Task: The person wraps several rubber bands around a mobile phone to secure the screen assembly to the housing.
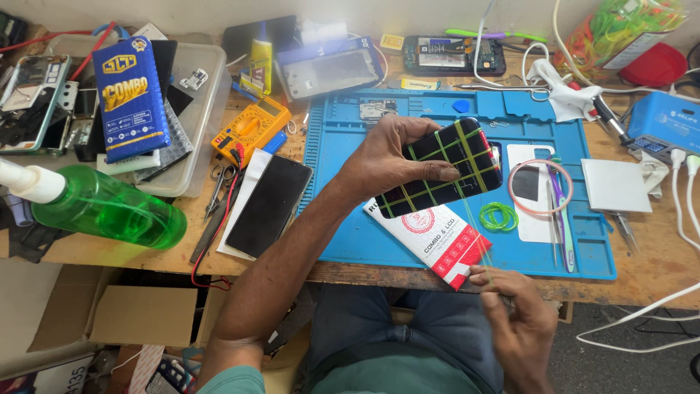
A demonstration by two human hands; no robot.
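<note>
My left hand (383,160) grips a black phone (445,171) above the blue work mat (343,241). Several yellow-green rubber bands cross the phone in a grid. My right hand (514,314), near the table's front edge, pinches one thin green rubber band (479,237) that stretches up to the phone. A white and red flat box (437,244) lies on the mat under the phone. Loose green rubber bands (499,217) lie on the mat just right of the phone.
A black phone (268,206) lies left of the mat, near a yellow multimeter (250,130) and scissors (217,186). A green spray bottle (102,208) lies at the left. A clear tray (204,95) holds parts. Cables and a blue device (667,120) sit at the right.
</note>
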